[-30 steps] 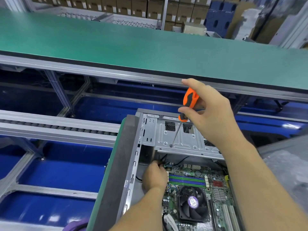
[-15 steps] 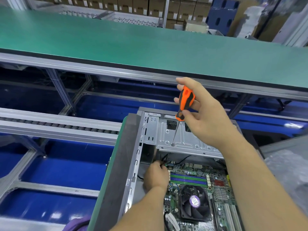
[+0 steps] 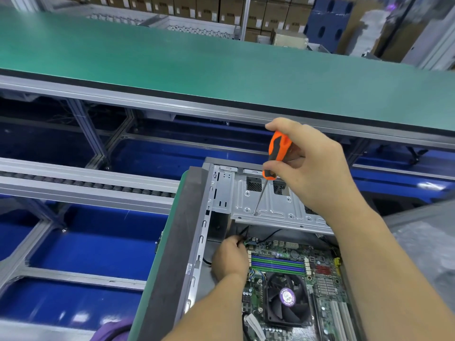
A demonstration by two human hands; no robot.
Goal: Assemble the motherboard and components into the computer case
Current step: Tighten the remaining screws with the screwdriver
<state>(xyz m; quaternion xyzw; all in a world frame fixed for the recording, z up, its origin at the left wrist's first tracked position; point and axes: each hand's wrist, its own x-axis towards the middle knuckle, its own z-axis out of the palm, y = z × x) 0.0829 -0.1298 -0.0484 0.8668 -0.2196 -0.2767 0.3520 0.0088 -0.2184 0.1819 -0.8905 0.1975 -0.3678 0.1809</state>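
1. The computer case (image 3: 222, 193) sits open in the lower centre of the frame, and the motherboard (image 3: 290, 274) lies flat inside it, filling the lower right.
2. On that board you have the black CPU fan (image 3: 286, 297) with its purple label, and just above it the row of green and blue memory slots (image 3: 277, 263).
3. Above the board, in the centre of the frame, the silver drive bracket (image 3: 278, 205) spans the case's upper part.
4. Your right hand (image 3: 312, 168) is up in the centre right, its fingers (image 3: 277, 125) curled round the orange and black handle of the screwdriver (image 3: 272, 162); thumb and fingertips pinch it.
5. The screwdriver's shaft slants down to the left, and its tip meets the drive bracket at a hole near the bracket's lower left.
6. Your left hand (image 3: 230, 259) is low inside the case, at the board's upper left corner, fingers curled in towards the black cables (image 3: 242, 233) there. Whether they actually grip a cable, I cannot tell; the fingertips are hidden.
7. The case rests at the edge of a green-topped table (image 3: 157, 279), lower centre left.
8. A long green conveyor belt (image 3: 197, 65) runs across the upper frame, with stacked cardboard boxes (image 3: 187, 6) behind it at the top.
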